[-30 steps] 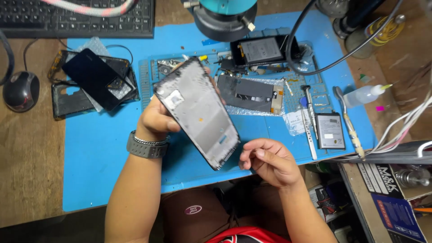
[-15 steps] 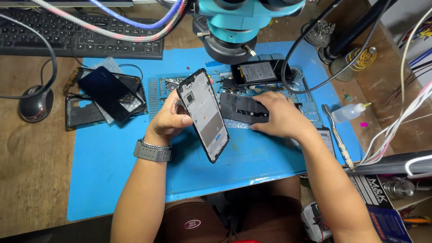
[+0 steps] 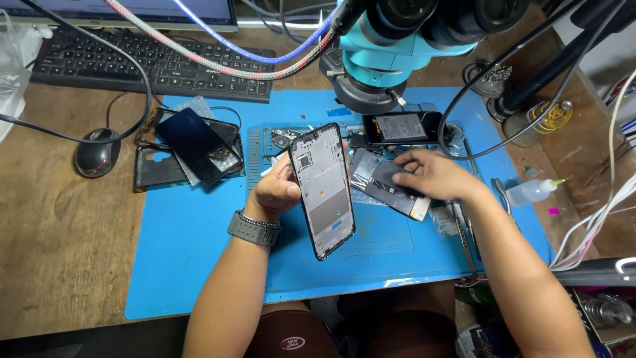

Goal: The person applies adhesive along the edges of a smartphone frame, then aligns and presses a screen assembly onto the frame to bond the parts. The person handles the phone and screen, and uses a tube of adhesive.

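Wooden surface (image 3: pixel 59 252) takes up the far left, with a black mouse (image 3: pixel 97 154) and a keyboard (image 3: pixel 132 63) behind it. Next comes the blue work mat (image 3: pixel 199 265), carrying a stack of dark phone parts (image 3: pixel 195 149) at its upper left corner. The left hand (image 3: pixel 281 192), a grey watch (image 3: pixel 254 229) on its wrist, has its fingers curled closed around the long edge of a phone frame (image 3: pixel 321 189), holding it tilted up off the mat with the pale inner side towards the camera. Just to the right, the right hand (image 3: pixel 430 176) lies palm-down with its fingers loosely spread on a dark flat phone panel (image 3: pixel 384 180) that rests on the mat (whether they actually pinch it, I cannot tell). Above hangs a teal microscope (image 3: pixel 397 46), with a battery (image 3: pixel 401 127) beneath it. Farther right sit tweezers (image 3: pixel 464 232) and a small squeeze bottle (image 3: pixel 530 192). By the look of it, this is a pick-up stage: the frame is ready and the panel is being gathered. Lifting that thin panel would call for a fingertip under one edge.
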